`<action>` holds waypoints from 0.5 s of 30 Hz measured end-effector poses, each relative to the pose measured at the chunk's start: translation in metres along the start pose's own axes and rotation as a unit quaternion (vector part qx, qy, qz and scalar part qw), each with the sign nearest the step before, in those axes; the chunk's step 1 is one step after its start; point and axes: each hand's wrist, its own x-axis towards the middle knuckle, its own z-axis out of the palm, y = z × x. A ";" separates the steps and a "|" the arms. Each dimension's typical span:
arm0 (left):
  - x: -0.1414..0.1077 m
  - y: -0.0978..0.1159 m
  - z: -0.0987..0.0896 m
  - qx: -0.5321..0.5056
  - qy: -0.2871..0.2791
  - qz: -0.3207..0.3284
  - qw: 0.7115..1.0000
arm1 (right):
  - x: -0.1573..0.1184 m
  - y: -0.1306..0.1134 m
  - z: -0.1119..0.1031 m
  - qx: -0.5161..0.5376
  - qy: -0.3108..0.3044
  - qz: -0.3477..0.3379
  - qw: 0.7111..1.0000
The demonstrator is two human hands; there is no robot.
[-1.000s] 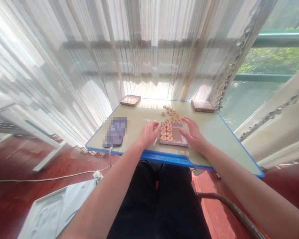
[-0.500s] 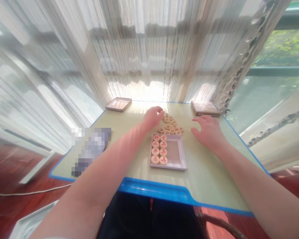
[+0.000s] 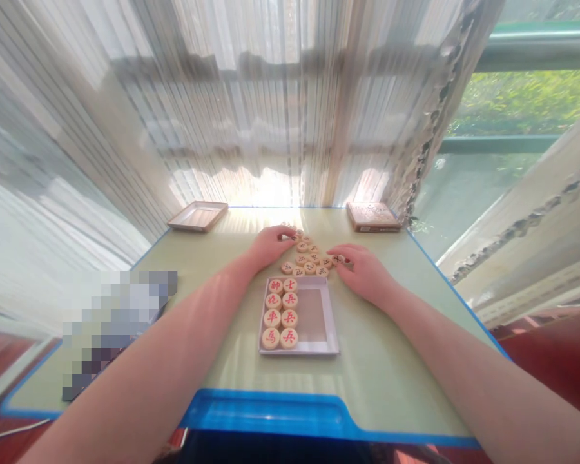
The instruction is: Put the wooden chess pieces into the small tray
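Note:
Loose wooden xiangqi pieces (image 3: 310, 267) with dark characters lie in a spread cluster beyond a shallow open box (image 3: 332, 322). In the box's left half stand two columns of red-marked xiangqi pieces (image 3: 289, 318); its right half shows a bare bottom. At the far left of the cluster, my left hand (image 3: 270, 246) has thumb and fingers closed at a piece, partly covered by the fingertips. On the cluster's right side, my right hand (image 3: 365, 270) pinches a dark-marked xiangqi piece (image 3: 337, 260) between thumb and forefinger, low at the tabletop.
A shallow tray-like lid (image 3: 198, 216) lies at the table's far left corner. A closed printed box (image 3: 373, 217) sits at the far right. A blurred-out item (image 3: 120, 328) rests by the left edge. Blue trim (image 3: 270, 412) rims the table (image 3: 396, 374); curtains hang behind.
Both hands have come to the loose pieces. My right hand has moved in from the right and its fingers have closed round a piece. The view has shifted, so the box appears lower and further left.

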 end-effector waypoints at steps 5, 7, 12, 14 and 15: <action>-0.003 0.003 -0.002 -0.011 -0.005 -0.002 1.000 | 0.001 0.000 0.001 -0.018 0.000 -0.012 1.000; -0.003 0.003 -0.003 -0.010 -0.016 0.021 1.000 | 0.002 -0.001 0.002 -0.020 -0.002 -0.010 1.000; -0.005 0.002 -0.004 -0.028 -0.016 0.040 0.999 | 0.000 -0.003 0.002 -0.014 0.015 -0.015 1.000; -0.006 0.002 -0.005 -0.037 -0.007 0.039 0.999 | -0.001 -0.004 0.001 -0.016 0.022 -0.020 0.999; -0.007 0.002 -0.005 -0.039 0.003 0.041 0.998 | -0.002 -0.005 0.000 -0.017 0.028 -0.024 0.999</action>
